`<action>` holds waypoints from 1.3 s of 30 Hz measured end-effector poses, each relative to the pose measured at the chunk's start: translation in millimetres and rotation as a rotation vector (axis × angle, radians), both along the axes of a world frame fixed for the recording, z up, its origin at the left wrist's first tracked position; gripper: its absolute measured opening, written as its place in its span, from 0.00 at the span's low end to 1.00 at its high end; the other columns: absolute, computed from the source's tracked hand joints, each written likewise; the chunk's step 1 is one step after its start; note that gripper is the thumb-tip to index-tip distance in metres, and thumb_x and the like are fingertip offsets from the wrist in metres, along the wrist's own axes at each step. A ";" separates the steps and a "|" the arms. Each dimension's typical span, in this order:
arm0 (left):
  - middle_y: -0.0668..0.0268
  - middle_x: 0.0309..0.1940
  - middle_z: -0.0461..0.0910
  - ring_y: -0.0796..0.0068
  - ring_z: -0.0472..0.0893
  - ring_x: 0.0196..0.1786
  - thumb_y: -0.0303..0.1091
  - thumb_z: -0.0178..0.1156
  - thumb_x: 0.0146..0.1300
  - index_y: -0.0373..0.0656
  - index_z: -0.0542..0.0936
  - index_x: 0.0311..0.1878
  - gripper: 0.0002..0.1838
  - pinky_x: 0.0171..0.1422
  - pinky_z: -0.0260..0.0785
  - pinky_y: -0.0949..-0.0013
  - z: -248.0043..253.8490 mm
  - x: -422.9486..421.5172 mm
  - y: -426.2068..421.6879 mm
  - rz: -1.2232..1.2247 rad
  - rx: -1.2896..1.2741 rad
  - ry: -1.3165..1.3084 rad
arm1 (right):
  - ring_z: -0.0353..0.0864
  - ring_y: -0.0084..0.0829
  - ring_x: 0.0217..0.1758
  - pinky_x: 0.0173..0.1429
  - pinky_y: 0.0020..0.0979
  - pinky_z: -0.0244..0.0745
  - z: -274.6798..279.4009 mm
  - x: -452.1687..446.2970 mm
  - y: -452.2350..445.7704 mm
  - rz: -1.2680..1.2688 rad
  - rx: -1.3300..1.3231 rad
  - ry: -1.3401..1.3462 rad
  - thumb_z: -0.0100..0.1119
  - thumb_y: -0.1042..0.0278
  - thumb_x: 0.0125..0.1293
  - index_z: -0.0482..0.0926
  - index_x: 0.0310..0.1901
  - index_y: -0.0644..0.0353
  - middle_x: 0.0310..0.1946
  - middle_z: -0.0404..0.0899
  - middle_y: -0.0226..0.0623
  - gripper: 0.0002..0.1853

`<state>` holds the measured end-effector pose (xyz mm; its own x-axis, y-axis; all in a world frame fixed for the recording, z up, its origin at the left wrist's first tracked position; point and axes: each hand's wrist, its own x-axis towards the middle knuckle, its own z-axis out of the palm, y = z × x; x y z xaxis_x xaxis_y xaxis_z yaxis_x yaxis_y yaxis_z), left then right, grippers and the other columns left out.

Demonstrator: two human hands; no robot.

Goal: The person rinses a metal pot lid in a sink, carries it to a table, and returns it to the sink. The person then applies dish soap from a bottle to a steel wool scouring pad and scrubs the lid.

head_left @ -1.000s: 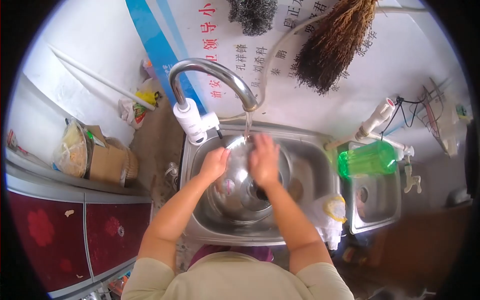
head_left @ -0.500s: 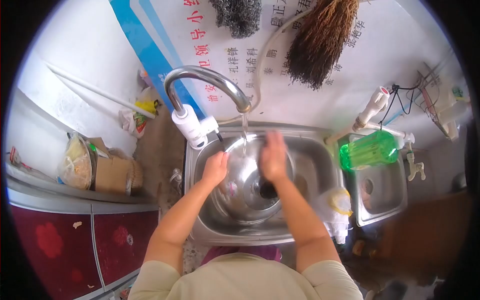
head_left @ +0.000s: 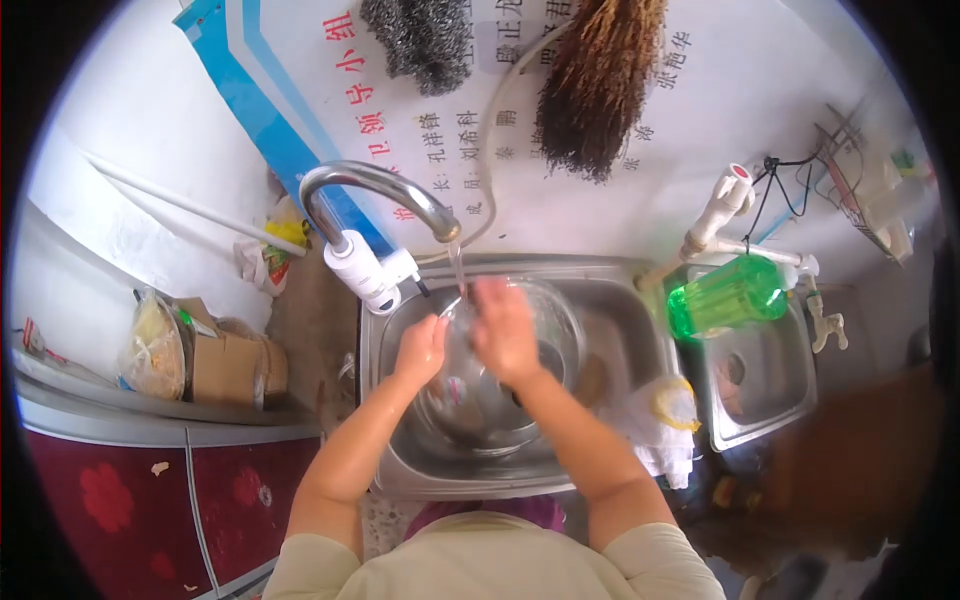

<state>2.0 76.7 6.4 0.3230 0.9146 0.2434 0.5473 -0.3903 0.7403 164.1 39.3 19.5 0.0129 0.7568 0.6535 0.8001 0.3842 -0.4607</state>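
A shiny round metal pot lid with a dark knob, partly covered by my right forearm, is tilted in the steel sink. My left hand is closed on its upper left rim. Over the lid's upper part is my right hand, fingers stretched out and blurred by motion; whether it touches the metal I cannot tell. Water runs from the curved faucet down beside the two hands.
A green bottle hangs by a white tap above a smaller basin. A white cloth lies over the sink's right edge. Left are a cardboard box and bags. A brush and steel wool hang on the wall.
My right hand has moved left across the lid, closer to my left hand and the water stream. My left hand keeps its hold on the rim. The view has shifted slightly.
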 end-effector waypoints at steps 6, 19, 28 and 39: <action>0.47 0.20 0.69 0.41 0.69 0.27 0.35 0.49 0.65 0.36 0.68 0.25 0.15 0.29 0.60 0.53 22.1 -5.0 -17.0 -0.046 -0.045 -0.028 | 0.64 0.44 0.61 0.64 0.52 0.54 33.3 5.4 -1.9 -0.087 -0.184 -0.066 0.51 0.58 0.60 0.71 0.56 0.52 0.54 0.69 0.43 0.22; 0.47 0.22 0.70 0.44 0.71 0.28 0.38 0.48 0.66 0.38 0.68 0.28 0.14 0.31 0.61 0.54 18.9 -25.2 -23.9 -0.004 -0.020 -0.036 | 0.76 0.48 0.35 0.43 0.35 0.71 -21.3 113.8 -22.7 -0.341 -0.318 0.597 0.53 0.62 0.60 0.75 0.37 0.64 0.34 0.78 0.47 0.13; 0.52 0.22 0.76 0.47 0.76 0.28 0.36 0.48 0.63 0.42 0.70 0.32 0.09 0.31 0.66 0.49 66.5 22.3 2.2 -0.194 0.213 0.197 | 0.74 0.43 0.41 0.48 0.44 0.67 71.4 6.1 -10.2 0.068 0.065 -0.109 0.58 0.66 0.47 0.77 0.39 0.55 0.35 0.75 0.40 0.14; 0.49 0.20 0.70 0.44 0.71 0.26 0.35 0.52 0.63 0.38 0.69 0.25 0.13 0.29 0.61 0.54 31.1 -38.8 3.8 0.015 0.096 0.014 | 0.75 0.42 0.35 0.44 0.32 0.69 -129.4 78.4 -19.5 -0.488 -0.442 1.015 0.45 0.60 0.65 0.74 0.42 0.67 0.30 0.76 0.48 0.17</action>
